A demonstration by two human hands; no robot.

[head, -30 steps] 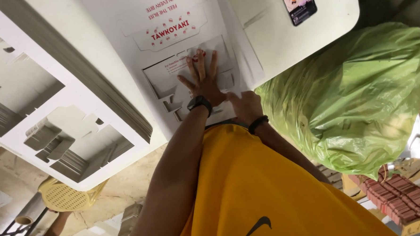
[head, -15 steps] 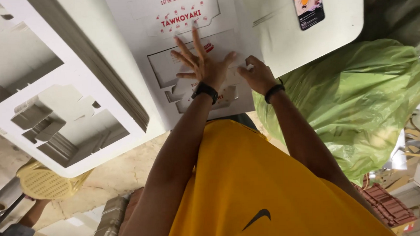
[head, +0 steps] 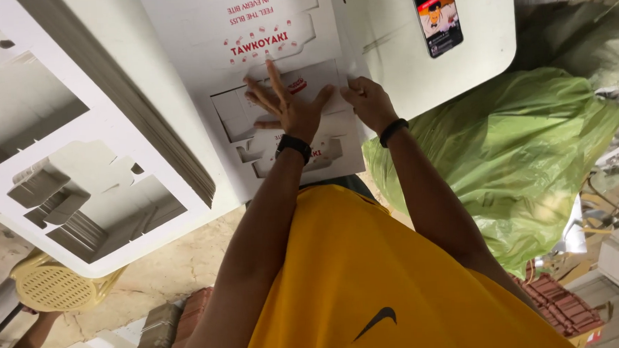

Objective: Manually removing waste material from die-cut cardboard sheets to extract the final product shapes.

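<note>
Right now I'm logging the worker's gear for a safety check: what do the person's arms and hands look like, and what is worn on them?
Both arms are bare, with no sleeves and no gloves. The left hand has a black watch strapped at the wrist. The right hand has a thin black band at its wrist. No rings can be made out. A yellow shirt with a small black mark covers the torso.

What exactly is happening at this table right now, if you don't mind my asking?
A person in a yellow shirt presses a die-cut white cardboard sheet flat on a white table. The left hand lies spread on the sheet's cut-out middle; the right hand grips its edge. A stack of punched sheets lies to the left, a phone and a green plastic bag to the right.
</note>
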